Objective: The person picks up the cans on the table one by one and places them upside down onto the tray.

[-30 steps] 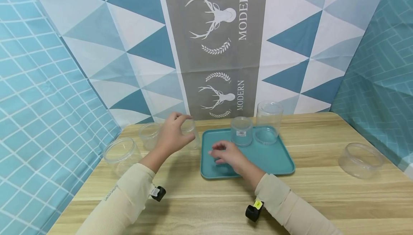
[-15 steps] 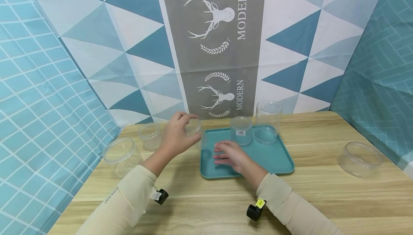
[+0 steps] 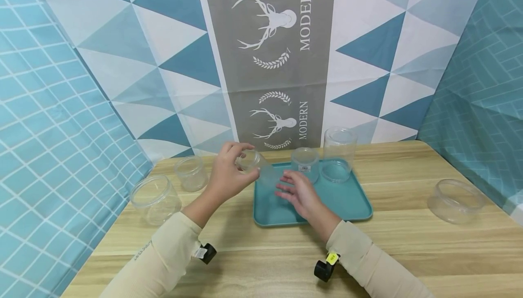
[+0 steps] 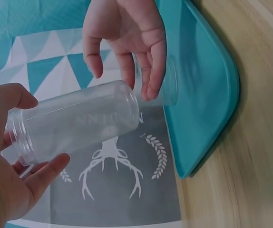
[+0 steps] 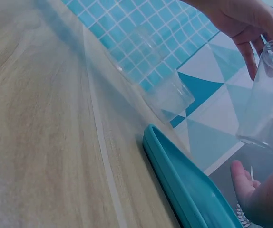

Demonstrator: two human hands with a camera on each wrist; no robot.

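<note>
Left of frame, two clear jars (image 3: 192, 175). At centre, the left hand (image 3: 229, 171) grips one tilted jar (image 4: 82, 121) above one teal tray (image 3: 345, 200). The right hand (image 3: 301, 194), fingers spread, holds nothing. Two further jars (image 3: 340, 150) stand on the tray; one low jar (image 3: 455, 205) sits far right.

White "MODERN" (image 3: 305, 14) stands twice, sideways, on the grey band (image 3: 267, 75) of the cloth (image 3: 359, 80) beyond the far edge of the bench (image 3: 261, 261). The label (image 3: 304, 168) on a jar (image 3: 305, 155), lettering (image 3: 143, 250) on the left sleeve (image 3: 173, 239) and the yellow tag (image 3: 332, 258) at the right cuff (image 3: 349, 241) are illegible.
</note>
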